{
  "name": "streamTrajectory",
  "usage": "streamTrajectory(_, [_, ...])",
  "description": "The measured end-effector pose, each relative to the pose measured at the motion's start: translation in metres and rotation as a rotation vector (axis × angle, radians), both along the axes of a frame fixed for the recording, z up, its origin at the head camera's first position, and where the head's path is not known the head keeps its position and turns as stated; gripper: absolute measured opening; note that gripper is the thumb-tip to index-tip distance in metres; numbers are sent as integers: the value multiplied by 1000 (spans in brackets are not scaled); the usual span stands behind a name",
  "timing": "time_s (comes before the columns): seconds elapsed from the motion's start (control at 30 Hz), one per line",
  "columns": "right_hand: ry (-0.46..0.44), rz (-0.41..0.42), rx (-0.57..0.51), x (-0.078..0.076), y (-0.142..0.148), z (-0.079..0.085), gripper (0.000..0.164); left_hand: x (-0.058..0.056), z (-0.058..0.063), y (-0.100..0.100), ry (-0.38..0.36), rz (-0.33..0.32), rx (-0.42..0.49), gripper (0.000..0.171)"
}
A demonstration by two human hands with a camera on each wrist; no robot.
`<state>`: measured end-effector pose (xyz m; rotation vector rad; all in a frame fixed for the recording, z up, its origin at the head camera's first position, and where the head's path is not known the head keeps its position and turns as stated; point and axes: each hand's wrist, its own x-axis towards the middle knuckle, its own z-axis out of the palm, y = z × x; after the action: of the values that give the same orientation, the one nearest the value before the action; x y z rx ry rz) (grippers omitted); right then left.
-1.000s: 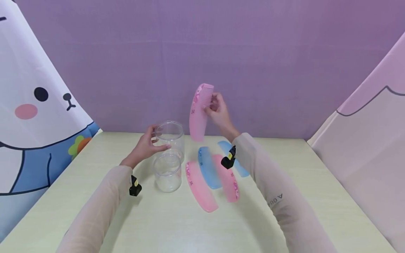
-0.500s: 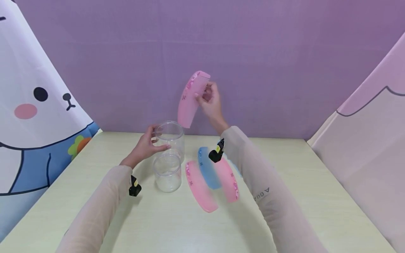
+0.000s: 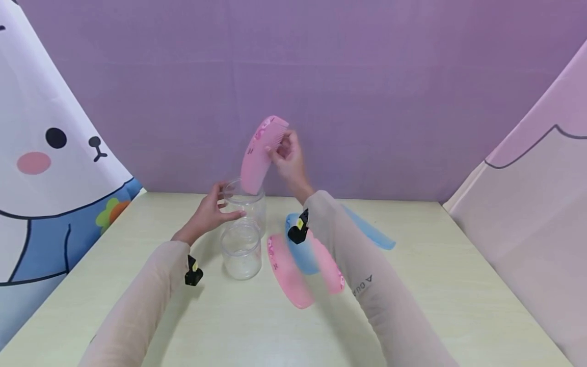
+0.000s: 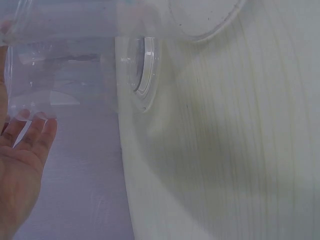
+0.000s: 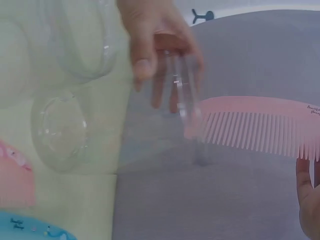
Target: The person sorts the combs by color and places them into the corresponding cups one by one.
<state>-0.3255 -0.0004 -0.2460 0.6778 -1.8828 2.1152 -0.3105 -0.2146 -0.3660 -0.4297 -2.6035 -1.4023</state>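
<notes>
My right hand (image 3: 290, 160) pinches a pink comb (image 3: 257, 158) by its toothed side, tilted with the far end up. The comb's lower end overlaps the rim of the farther clear jar (image 3: 258, 211); in the right wrist view the comb (image 5: 250, 107) meets that rim, though how far inside it reaches I cannot tell. My left hand (image 3: 206, 214) holds this jar from the left, thumb in front and fingers behind. In the left wrist view several fingertips of the left hand (image 4: 25, 160) touch the clear wall. A second clear jar (image 3: 241, 257) stands upright just in front.
On the pale table (image 3: 220, 326), right of the jars, lie a pink comb (image 3: 289, 275), a blue comb (image 3: 302, 255) and another pink comb (image 3: 327, 265). Farther right is a second blue comb (image 3: 373, 232), partly behind my right sleeve. A purple cloth (image 3: 367, 102) hangs behind the table.
My right hand has carried the pink comb leftward, first up and then down, from beside the far jar to its rim. My left hand and both jars have stayed in place.
</notes>
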Motion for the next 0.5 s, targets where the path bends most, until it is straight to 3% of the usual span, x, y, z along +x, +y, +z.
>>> streamTrajectory(0.5, [4,42,165,7,-13,-36,33,1,0,-3,22,-3,-13,93])
